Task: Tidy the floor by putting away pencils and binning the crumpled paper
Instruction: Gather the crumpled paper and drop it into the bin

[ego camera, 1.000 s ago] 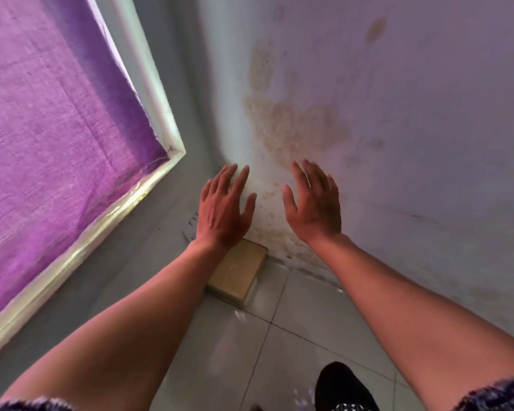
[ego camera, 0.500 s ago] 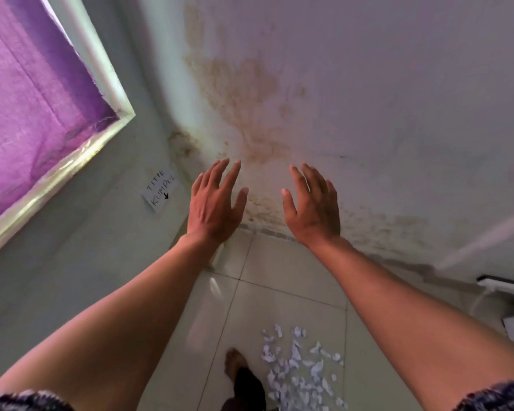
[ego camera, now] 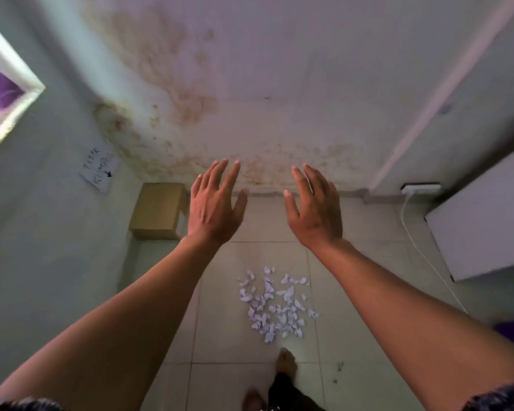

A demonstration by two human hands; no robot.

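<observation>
A bare foot (ego camera: 285, 361) is seen on the tiled floor (ego camera: 229, 345). Just beyond it, paper scraps (ego camera: 275, 307) are heaped. Above them, the left hand (ego camera: 212, 207) and right hand (ego camera: 316, 210) are held out empty, fingers spread. A box (ego camera: 158, 210) is set against the stained wall (ego camera: 250, 99).

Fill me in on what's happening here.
A person stands on a tiled floor with both bare hands stretched out, fingers spread, holding nothing: left hand, right hand. A heap of small crumpled white paper scraps lies untouched by their bare foot. A brown cardboard box sits against the stained wall. No pencils show.
</observation>
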